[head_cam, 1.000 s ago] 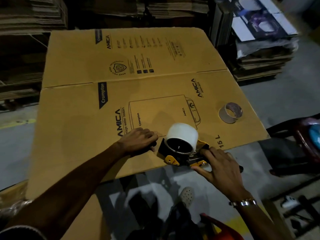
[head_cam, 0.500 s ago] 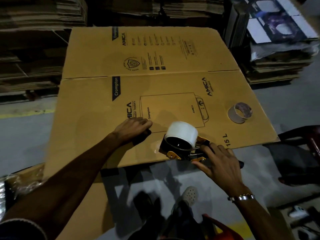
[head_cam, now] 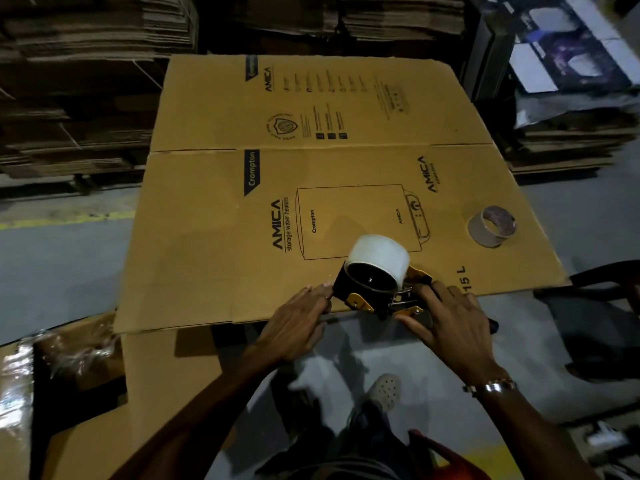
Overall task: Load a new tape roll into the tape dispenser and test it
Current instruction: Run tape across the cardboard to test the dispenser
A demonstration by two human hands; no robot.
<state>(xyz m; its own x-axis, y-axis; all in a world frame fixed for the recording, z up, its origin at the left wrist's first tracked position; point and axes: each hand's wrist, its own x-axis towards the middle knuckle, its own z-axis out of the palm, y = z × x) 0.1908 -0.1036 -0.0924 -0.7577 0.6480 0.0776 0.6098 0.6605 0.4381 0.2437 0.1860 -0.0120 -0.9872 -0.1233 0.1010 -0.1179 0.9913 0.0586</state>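
A black and yellow tape dispenser (head_cam: 372,297) rests on the near edge of a flattened printed carton (head_cam: 311,174), with a white tape roll (head_cam: 379,252) seated on its spool. My right hand (head_cam: 446,323) is wrapped around the dispenser's handle end. My left hand (head_cam: 298,323) lies flat on the carton edge, fingertips touching the dispenser's left side. An empty cardboard tape core (head_cam: 491,226) stands on the carton to the right.
Stacks of flattened cartons (head_cam: 86,81) fill the back and the right. Another cardboard sheet (head_cam: 156,393) lies lower left beside crinkled plastic wrap (head_cam: 20,393). A dark chair (head_cam: 602,306) stands at right. My shoe (head_cam: 384,391) shows on the grey floor.
My left hand has slid from the carton's middle, left of the dispenser, down to the near edge against the dispenser's left side. The right hand has stayed on the dispenser.
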